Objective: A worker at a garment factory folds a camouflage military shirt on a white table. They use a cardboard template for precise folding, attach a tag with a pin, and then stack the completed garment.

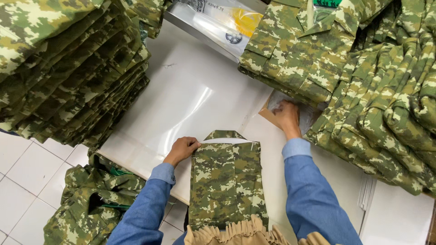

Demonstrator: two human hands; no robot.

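Note:
A folded camouflage shirt lies on the white table right in front of me, its collar end pointing away. My left hand rests with curled fingers on the shirt's upper left corner, pressing it. My right hand reaches forward to the right and lies flat on a brown card sheet under clear plastic, half tucked beneath a stack of folded camouflage shirts. Both arms wear blue sleeves.
A tall pile of folded camouflage garments fills the left. More camouflage shirts hang or lie overlapping on the right. Clear plastic bags lie at the back. Loose camouflage clothing sits on the tiled floor, lower left.

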